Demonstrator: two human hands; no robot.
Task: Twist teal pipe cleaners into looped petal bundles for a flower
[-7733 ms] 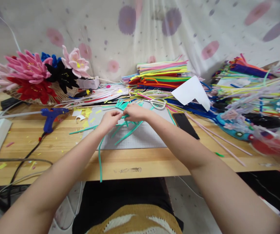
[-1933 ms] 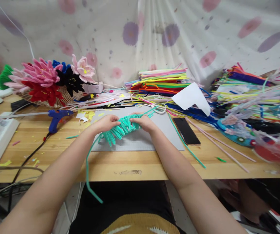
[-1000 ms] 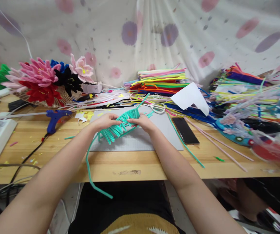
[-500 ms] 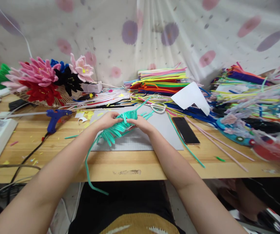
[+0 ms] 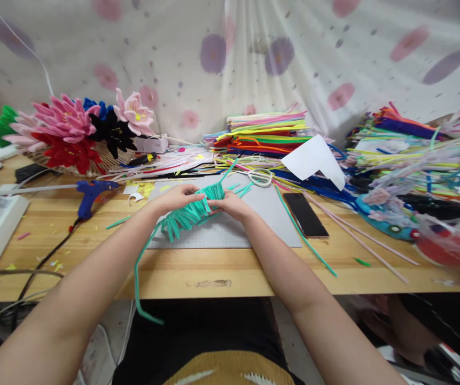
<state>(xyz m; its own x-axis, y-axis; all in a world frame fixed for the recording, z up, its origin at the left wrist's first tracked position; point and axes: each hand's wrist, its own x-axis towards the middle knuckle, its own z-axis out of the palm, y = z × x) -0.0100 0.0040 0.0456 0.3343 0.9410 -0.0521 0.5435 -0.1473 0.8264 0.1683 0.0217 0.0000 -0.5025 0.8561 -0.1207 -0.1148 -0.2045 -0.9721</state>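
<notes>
Between my two hands, over a grey mat (image 5: 270, 227), is a piece of looped teal pipe cleaners (image 5: 181, 220). Its loops fan out at the lower left, and one long loose strand hangs past the table's front edge. My left hand (image 5: 181, 197) grips it from the left, thumb lying across the top. My right hand (image 5: 230, 204) pinches its right end, with the thumb close to my left thumb. The fingertips underneath are hidden by the loops. Several cut teal ends lie on the mat just right of the piece.
Scissors (image 5: 260, 177) lie behind my hands. A blue glue gun (image 5: 91, 197) is at left, near pipe-cleaner flowers (image 5: 67, 123). On the right are a phone (image 5: 305, 215) and long pink stems (image 5: 358, 235). Bundles of pipe cleaners (image 5: 267, 131) line the back. Someone's leg (image 5: 414, 326) shows lower right.
My left hand has shifted slightly right over the teal piece, its thumb now nearer my right thumb. The piece has turned a little, and its hanging strand has swung left.
</notes>
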